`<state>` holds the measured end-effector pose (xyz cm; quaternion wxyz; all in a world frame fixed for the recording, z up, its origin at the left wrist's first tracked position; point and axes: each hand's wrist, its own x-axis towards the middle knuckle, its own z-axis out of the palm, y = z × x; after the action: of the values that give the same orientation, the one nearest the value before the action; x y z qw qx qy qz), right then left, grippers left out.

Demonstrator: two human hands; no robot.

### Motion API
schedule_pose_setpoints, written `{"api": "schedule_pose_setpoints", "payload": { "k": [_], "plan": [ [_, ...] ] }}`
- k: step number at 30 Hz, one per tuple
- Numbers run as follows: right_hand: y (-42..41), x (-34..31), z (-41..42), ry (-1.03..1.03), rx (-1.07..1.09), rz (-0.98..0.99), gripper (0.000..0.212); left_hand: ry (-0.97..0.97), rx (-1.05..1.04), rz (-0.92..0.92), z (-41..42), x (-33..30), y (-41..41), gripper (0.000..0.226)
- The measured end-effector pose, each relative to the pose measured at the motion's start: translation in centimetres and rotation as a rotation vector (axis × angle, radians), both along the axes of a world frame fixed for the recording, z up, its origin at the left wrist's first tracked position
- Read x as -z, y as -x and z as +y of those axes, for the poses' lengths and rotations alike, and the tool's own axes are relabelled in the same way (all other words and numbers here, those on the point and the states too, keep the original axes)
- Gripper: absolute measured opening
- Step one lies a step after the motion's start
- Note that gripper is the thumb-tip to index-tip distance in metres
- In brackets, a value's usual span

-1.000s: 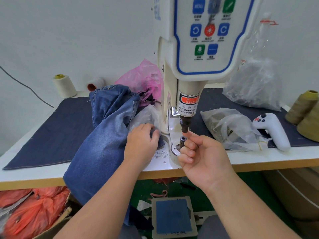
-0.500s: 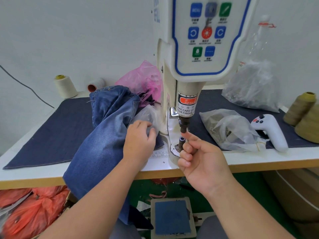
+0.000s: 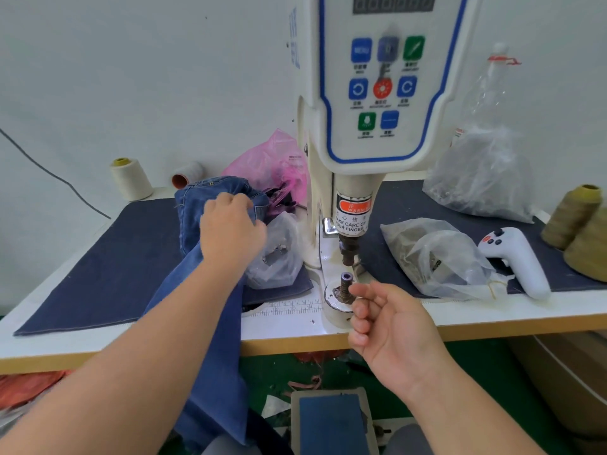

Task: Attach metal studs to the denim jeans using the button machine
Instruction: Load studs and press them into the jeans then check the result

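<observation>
Left hand [image 3: 230,234] is on the jeans [image 3: 210,290], fingers curled into the bunched denim at the back of the heap, left of the machine [image 3: 377,126]. Looks like a grip on the waistband area, but exactly which part it has I can't tell. The rest of the jeans hang off the front table [image 3: 492,320] edge.

Right hand [image 3: 387,326] is just beside the lower die [image 3: 345,285], fingers loosely curled, palm up. Nothing visible in it; whether a stud is pinched at the fingertips I can't tell. Die top shows a purple ring, so it may be loaded already.

Step in hand, as I read it: bring the denim to the die.

- Drag the jeans right so one flat layer lies over the die, spot centred under the punch [image 3: 348,254].
- The clear bag [image 3: 276,254] sits between the jeans and the machine, touching both. Lift the fabric over it or it gets dragged onto the die.
- Don't knock the part on the die while sliding the cloth.
- Smooth out folds; a double layer sets the stud badly.
- Both hands clear of the punch before touching the pedal [image 3: 331,421]. The warning label says the same.

Spare stud bag [image 3: 437,257] lies right of the machine, within reach.
</observation>
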<state>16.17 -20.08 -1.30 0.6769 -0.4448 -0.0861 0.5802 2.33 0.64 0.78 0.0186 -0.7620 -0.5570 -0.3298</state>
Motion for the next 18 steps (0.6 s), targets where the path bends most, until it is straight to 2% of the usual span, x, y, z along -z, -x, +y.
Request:
{"api": "schedule_pose_setpoints", "payload": {
  "k": [3,6,8,10,13,15,18],
  "plan": [
    [-0.2,0.3,-0.1,0.011,-0.004,-0.009,0.02,0.195,-0.141,0.207,2.3,0.2,0.6,0.06],
    [-0.3,0.2,-0.2,0.012,-0.018,-0.028,0.034,0.279,-0.204,0.243,3.8,0.5,0.5,0.095],
    [-0.5,0.3,-0.2,0.017,-0.026,-0.036,0.035,0.313,-0.239,0.24,4.6,0.4,0.2,0.108],
    [-0.7,0.3,-0.2,0.022,-0.024,-0.05,0.036,0.348,-0.26,0.245,5.3,0.5,0.0,0.102],
    [-0.9,0.3,-0.1,0.022,-0.021,-0.06,0.036,0.308,-0.217,0.223,5.9,0.8,0.3,0.068],
    [-0.9,0.4,0.0,0.028,-0.016,-0.065,0.033,0.261,-0.144,0.14,5.7,0.9,0.5,0.049],
    [-1.0,0.6,-0.1,0.04,-0.02,-0.081,0.015,0.128,-0.099,-0.037,4.8,0.4,1.0,0.04]
  ]
}}
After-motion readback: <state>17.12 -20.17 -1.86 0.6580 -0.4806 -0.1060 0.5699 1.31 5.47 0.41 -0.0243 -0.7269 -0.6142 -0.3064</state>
